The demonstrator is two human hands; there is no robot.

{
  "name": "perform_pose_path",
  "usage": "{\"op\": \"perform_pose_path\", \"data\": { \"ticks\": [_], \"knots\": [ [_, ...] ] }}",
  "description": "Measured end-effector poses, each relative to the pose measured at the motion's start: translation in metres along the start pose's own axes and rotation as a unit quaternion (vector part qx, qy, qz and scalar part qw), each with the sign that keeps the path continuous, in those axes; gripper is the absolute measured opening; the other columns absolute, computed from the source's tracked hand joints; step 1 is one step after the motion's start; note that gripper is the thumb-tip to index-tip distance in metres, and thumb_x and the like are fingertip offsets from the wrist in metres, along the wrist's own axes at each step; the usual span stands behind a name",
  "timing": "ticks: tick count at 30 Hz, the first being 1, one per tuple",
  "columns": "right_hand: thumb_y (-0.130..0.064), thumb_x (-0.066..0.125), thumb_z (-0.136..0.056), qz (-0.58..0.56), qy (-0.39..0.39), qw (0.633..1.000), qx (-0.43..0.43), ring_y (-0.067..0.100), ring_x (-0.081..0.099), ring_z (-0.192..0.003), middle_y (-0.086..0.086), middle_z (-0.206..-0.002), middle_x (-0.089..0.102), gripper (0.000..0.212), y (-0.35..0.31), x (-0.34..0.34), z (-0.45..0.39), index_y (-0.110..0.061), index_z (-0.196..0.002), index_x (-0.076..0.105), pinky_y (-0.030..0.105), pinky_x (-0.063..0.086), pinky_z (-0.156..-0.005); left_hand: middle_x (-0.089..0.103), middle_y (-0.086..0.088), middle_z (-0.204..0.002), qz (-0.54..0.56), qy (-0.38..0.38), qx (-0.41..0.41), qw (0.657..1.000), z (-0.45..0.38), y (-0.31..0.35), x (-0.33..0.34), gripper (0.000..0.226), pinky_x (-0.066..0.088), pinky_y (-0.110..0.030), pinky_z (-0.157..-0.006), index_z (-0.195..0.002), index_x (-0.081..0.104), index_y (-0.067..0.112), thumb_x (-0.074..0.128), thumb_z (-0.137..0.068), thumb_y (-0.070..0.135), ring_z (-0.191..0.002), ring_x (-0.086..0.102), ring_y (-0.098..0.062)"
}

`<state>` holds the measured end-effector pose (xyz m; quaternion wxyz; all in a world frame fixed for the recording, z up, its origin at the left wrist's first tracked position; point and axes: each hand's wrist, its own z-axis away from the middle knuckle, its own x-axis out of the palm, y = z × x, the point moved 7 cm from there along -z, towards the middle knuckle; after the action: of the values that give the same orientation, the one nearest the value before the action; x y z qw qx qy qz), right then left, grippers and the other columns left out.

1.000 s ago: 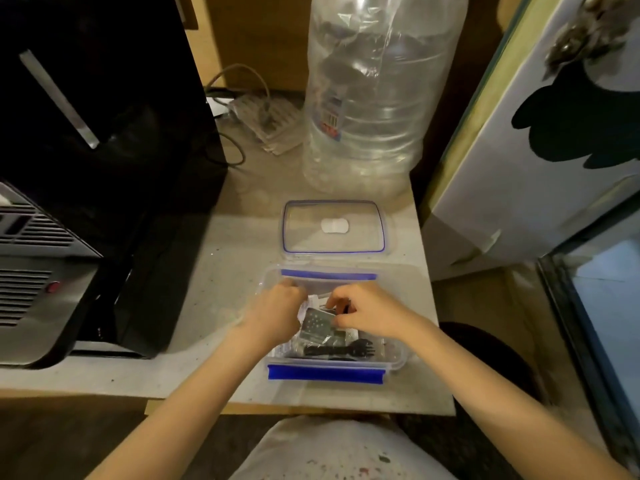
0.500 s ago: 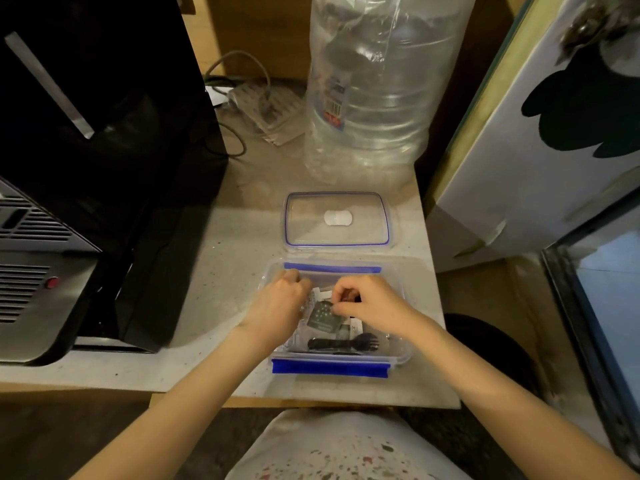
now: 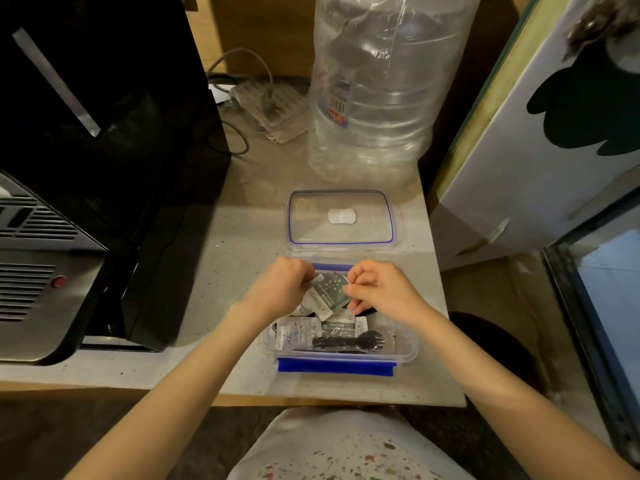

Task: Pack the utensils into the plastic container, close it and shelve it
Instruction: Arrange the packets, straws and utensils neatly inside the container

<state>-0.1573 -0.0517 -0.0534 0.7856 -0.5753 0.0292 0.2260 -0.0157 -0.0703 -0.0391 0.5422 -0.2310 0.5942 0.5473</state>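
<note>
Grey speckled stone forms the table (image 3: 242,244), and the clear plastic container with blue clips (image 3: 401,348) sits near its front edge, toward the right corner, open on top. Both hands hover over its far half: the left hand (image 3: 277,289) and the right hand (image 3: 377,289) each pinch one end of a small grey-and-white sachet packet (image 3: 327,294) with curled fingers, holding it tilted above the box. Printing runs along the packet's white strip, too small to read surely. Inside the container lie more wrapped packets (image 3: 301,336) and a black plastic spork (image 3: 349,340) in a clear sleeve, along the near wall. Just behind the container the clear lid with a blue seal (image 3: 341,218) lies flat, a white oval at its centre. Behind that stands a large clear water jug (image 3: 384,84) with a red-and-blue barcode label, text unreadable. A black appliance (image 3: 104,98) fills the table's left side, and a white power strip with cables (image 3: 266,105) rests at the back edge.
</note>
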Motion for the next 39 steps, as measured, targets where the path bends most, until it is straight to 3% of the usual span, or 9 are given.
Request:
{"op": "perform_pose_path", "data": {
  "ticks": [4,9,12,16,20,25,31,36,39],
  "knots": [
    [-0.001,0.062,-0.085,-0.019,0.021,0.999,0.035,0.013,0.069,-0.060,0.008,-0.071,0.068,0.011,0.014,0.011,0.000,-0.010,-0.081,0.056,0.021,0.059,-0.055,0.072,-0.007,-0.098,0.041,-0.070,0.006,0.997,-0.006,0.001,-0.002,0.022,0.052,-0.028,-0.080,-0.102,0.069,0.009,0.053,-0.088,0.005,-0.087,0.064,-0.019],
    [-0.006,0.063,-0.086,0.001,0.040,0.998,0.046,0.011,0.068,-0.058,0.005,-0.073,0.066,0.014,0.016,0.021,-0.003,-0.016,-0.081,0.054,0.020,0.056,-0.051,0.071,-0.011,-0.083,0.055,-0.110,0.021,0.992,-0.003,0.007,0.004,0.016,0.049,-0.028,-0.064,-0.090,0.070,0.007,0.055,-0.084,0.010,-0.068,0.060,-0.019],
    [-0.015,0.067,-0.083,0.102,0.065,0.993,0.018,0.007,0.059,-0.060,-0.004,-0.071,0.060,0.010,0.013,0.019,-0.005,-0.016,-0.086,0.058,0.015,0.045,-0.047,0.071,-0.014,-0.083,0.044,-0.075,0.042,0.995,0.000,0.010,0.004,0.012,0.056,-0.037,-0.072,-0.088,0.069,0.006,0.060,-0.084,0.012,-0.073,0.065,-0.025],
    [-0.016,0.066,-0.084,0.089,0.042,0.995,-0.007,0.005,0.059,-0.078,-0.009,-0.090,0.061,0.025,0.005,0.018,-0.005,-0.013,-0.109,0.061,0.013,0.045,-0.061,0.072,-0.011,-0.085,0.070,-0.044,0.054,0.995,0.003,0.010,0.001,0.013,0.056,-0.038,-0.075,-0.093,0.070,0.008,0.061,-0.083,0.010,-0.076,0.066,-0.023],
    [-0.013,0.061,-0.088,0.100,0.041,0.994,-0.028,-0.005,0.052,-0.048,-0.012,-0.073,0.062,0.013,-0.007,0.010,-0.001,-0.012,-0.098,0.068,0.009,0.043,-0.050,0.070,-0.008,-0.105,0.121,0.015,0.040,0.992,0.008,0.009,-0.009,0.032,0.047,-0.015,-0.074,-0.113,0.061,0.009,0.065,-0.081,0.010,-0.085,0.060,-0.009],
    [-0.013,0.058,-0.090,0.180,0.055,0.981,-0.040,-0.002,0.051,-0.051,-0.003,-0.087,0.062,0.012,-0.025,-0.021,0.006,-0.011,-0.099,0.065,0.006,0.039,-0.039,0.060,-0.007,-0.104,0.081,0.059,0.038,0.994,0.020,0.008,-0.010,0.027,0.040,-0.013,-0.073,-0.107,0.059,0.006,0.064,-0.081,0.007,-0.087,0.054,-0.011],
    [-0.014,0.059,-0.089,0.316,-0.048,0.947,-0.026,-0.001,0.056,-0.059,-0.002,-0.087,0.064,0.007,-0.030,-0.038,0.010,-0.018,-0.087,0.065,0.001,0.038,-0.043,0.066,-0.002,-0.104,-0.102,-0.033,0.069,0.992,0.030,0.011,0.019,0.019,0.054,-0.028,-0.080,-0.104,0.065,0.016,0.057,-0.087,0.017,-0.092,0.061,-0.017],
    [-0.012,0.059,-0.089,0.421,-0.168,0.891,0.026,0.009,0.059,-0.051,-0.006,-0.078,0.061,0.023,-0.016,-0.023,0.007,-0.028,-0.072,0.056,0.010,0.040,-0.038,0.066,-0.005,-0.105,-0.122,-0.048,0.090,0.987,0.031,0.010,0.028,0.024,0.054,-0.030,-0.085,-0.110,0.062,0.018,0.060,-0.086,0.018,-0.101,0.058,-0.019],
    [-0.009,0.058,-0.088,0.461,-0.188,0.867,0.039,0.008,0.056,-0.046,-0.005,-0.069,0.057,0.013,-0.010,-0.016,0.005,-0.016,-0.078,0.062,0.017,0.042,-0.045,0.067,-0.004,-0.104,-0.132,-0.047,0.097,0.985,0.031,0.009,0.030,0.022,0.055,-0.030,-0.084,-0.109,0.063,0.017,0.060,-0.087,0.018,-0.099,0.059,-0.018]
  ]
}}
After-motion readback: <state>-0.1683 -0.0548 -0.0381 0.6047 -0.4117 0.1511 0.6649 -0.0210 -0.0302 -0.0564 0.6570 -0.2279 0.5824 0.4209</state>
